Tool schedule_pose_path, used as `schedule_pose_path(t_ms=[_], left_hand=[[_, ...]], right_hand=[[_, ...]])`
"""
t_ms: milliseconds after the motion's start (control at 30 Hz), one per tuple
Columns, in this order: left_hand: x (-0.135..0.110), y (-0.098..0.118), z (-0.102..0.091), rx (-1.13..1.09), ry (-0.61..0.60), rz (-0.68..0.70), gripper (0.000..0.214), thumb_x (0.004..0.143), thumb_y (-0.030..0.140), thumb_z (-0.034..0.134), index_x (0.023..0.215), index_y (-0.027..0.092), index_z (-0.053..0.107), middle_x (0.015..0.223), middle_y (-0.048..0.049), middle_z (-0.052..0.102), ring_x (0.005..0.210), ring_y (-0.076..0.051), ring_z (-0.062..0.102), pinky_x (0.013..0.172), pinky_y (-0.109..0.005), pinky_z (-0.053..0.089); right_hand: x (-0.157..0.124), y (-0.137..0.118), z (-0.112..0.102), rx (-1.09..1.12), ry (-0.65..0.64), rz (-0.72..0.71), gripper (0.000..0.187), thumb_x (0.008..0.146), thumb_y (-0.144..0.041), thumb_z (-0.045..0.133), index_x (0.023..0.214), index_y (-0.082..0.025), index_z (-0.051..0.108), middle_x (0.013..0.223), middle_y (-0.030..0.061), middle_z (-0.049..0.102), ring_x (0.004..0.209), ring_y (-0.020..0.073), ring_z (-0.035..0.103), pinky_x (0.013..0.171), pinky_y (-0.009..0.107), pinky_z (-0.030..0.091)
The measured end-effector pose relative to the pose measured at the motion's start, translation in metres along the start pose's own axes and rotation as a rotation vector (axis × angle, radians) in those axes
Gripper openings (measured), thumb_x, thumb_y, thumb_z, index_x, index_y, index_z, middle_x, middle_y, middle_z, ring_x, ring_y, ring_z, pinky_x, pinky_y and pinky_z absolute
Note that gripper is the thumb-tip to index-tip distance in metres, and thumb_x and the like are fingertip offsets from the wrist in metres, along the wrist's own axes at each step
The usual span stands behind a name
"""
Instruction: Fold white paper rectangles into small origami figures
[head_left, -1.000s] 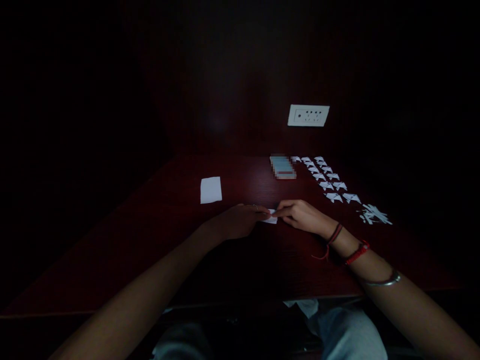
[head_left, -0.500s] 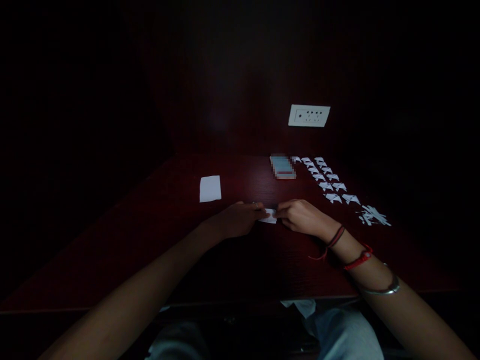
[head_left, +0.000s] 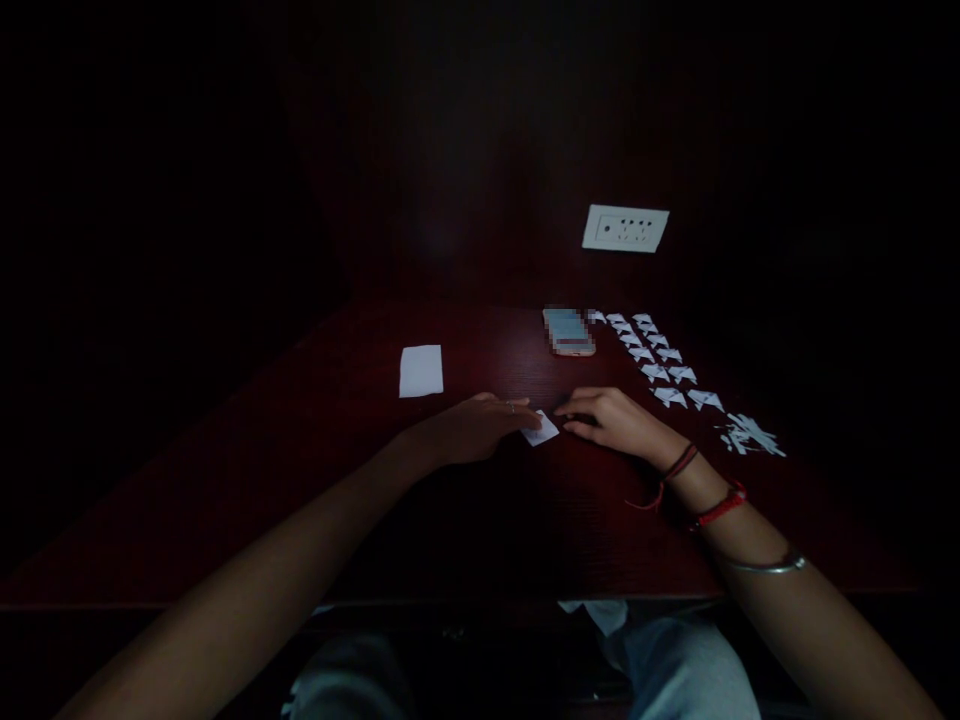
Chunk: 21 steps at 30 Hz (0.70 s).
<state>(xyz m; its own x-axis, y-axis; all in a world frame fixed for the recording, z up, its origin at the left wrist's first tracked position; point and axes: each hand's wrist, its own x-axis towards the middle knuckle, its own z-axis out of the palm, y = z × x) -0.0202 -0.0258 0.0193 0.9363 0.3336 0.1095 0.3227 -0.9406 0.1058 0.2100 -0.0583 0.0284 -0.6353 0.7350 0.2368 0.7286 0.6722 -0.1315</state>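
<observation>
A small folded piece of white paper (head_left: 546, 431) lies on the dark red table between my hands, turned so that one corner points towards me. My left hand (head_left: 480, 428) reaches in from the left with its fingers stretched out, and the fingertips rest on the paper, covering its left part. Just right of the paper is my right hand (head_left: 611, 418). Its thumb and fingers are apart with nothing between them, and the fingertips are close to the tabletop. A flat white sheet (head_left: 421, 371) lies beyond my left hand.
Folded white paper pieces (head_left: 655, 373) stand in two rows at the right. Nearer me is a heap of thin white strips (head_left: 750, 435). A phone (head_left: 569, 332) lies at the back, below a wall socket (head_left: 625, 229). The table's front edge (head_left: 450, 603) runs above my knees.
Both hands were pinching the folded paper at its two ends. My right hand has let go and opened slightly to the right. The paper now lies turned, under my left fingertips.
</observation>
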Motion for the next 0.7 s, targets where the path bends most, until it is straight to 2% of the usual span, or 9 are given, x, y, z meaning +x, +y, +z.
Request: schedule_pose_path(t_ms=[100,233,333,433,700], left_hand=[[-0.001,0.0,-0.001,-0.009,-0.011,0.015,0.06,0.067,-0.006,0.034,0.118,0.026,0.033,0.126,0.0024,0.035,0.119,-0.014,0.023,0.09,-0.032,0.025],[0.001,0.005,-0.005,0.042,0.035,-0.005,0.054,0.07,-0.004,0.034,0.114,0.028,0.04,0.129,0.0013,0.029,0.118,-0.017,0.024,0.09,-0.033,0.024],[0.002,0.008,-0.008,0.06,0.03,-0.029,0.049,0.074,0.0,0.035,0.111,0.029,0.043,0.123,0.0007,0.036,0.111,-0.016,0.034,0.089,-0.032,0.025],[0.002,0.008,-0.009,0.04,0.005,-0.025,0.052,0.073,-0.002,0.034,0.113,0.03,0.042,0.118,0.0022,0.042,0.107,-0.014,0.038,0.089,-0.031,0.025],[-0.004,0.007,-0.01,0.046,-0.031,-0.031,0.059,0.071,-0.004,0.032,0.118,0.03,0.036,0.124,0.0036,0.038,0.116,-0.014,0.027,0.091,-0.032,0.023]], right_hand=[[0.002,0.0,0.003,0.032,-0.007,-0.04,0.024,0.077,-0.022,0.046,0.098,-0.019,0.058,0.083,0.004,0.057,0.074,0.012,0.053,0.067,0.023,0.039],[0.003,0.0,0.003,0.068,-0.001,-0.073,0.022,0.077,-0.024,0.047,0.095,-0.019,0.059,0.082,0.0042,0.057,0.075,0.0121,0.052,0.068,0.024,0.039],[0.003,0.0,0.002,0.08,-0.005,-0.081,0.023,0.077,-0.026,0.047,0.095,-0.018,0.059,0.083,0.0043,0.057,0.075,0.0122,0.053,0.068,0.024,0.039],[0.003,0.001,0.003,0.074,-0.014,-0.081,0.023,0.078,-0.027,0.046,0.094,-0.018,0.06,0.083,0.0046,0.057,0.076,0.0124,0.053,0.068,0.024,0.039],[0.005,-0.008,0.002,0.09,0.007,-0.087,0.026,0.082,-0.024,0.037,0.096,-0.017,0.058,0.084,0.0052,0.057,0.077,0.0119,0.052,0.069,0.024,0.039]])
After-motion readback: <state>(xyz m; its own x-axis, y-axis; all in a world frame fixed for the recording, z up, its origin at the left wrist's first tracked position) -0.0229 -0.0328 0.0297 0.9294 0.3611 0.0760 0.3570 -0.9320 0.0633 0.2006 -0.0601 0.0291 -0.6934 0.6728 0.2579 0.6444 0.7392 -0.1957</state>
